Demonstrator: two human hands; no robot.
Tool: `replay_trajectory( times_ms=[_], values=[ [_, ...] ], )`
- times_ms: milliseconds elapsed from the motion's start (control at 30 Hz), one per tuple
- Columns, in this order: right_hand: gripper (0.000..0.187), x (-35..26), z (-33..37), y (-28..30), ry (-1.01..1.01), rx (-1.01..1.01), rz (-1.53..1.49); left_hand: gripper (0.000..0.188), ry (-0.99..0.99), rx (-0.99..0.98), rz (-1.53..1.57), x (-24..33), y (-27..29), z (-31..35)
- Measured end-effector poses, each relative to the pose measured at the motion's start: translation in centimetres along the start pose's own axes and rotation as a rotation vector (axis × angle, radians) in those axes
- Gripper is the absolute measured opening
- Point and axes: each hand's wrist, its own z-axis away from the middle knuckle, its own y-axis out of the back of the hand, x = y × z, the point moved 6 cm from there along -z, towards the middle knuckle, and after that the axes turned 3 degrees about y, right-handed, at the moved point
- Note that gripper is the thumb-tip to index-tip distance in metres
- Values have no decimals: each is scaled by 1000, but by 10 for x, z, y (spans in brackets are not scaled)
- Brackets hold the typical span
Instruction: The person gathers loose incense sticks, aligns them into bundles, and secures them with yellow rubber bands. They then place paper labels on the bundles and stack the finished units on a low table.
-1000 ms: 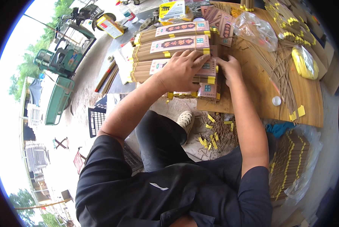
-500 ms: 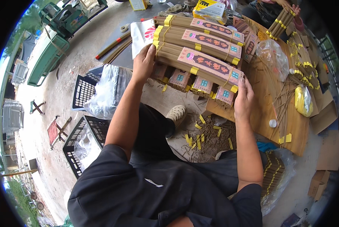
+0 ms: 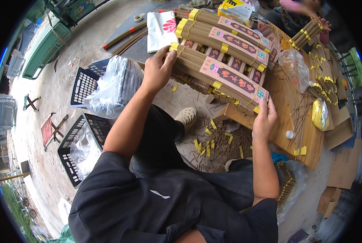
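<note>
1. Left hand [image 3: 158, 69] grips left end of front stick bundle [image 3: 211, 77]; right hand [image 3: 264, 120] grips right end.
2. Front stick bundle: pink label up, yellow bands, over crosswise bundles [image 3: 235, 65] at near edge of counter [image 3: 280, 121]; can't tell if resting or lifted.
3. Two similar bundles [image 3: 234, 43] behind it.
4. White bag [image 3: 158, 32], red pattern, beyond left hand.
5. Co-worker's hand [image 3: 325, 25] at upper right, by banded sticks [image 3: 304, 35].
</note>
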Motion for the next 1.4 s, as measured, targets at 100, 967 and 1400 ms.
replay_trajectory(
  times_ms=[100,967,1400],
  values=[
    [43,-1,0,1,23,-10,0,45,50,14,50,-3,3,-6],
    [54,2,-2,-20,143,-28,-132,61,159,-278,514,-23,-19,-13],
    [76,-11,-131,2,-176,-144,-283,90,333,-255,728,-40,-23,-148]
  ],
)
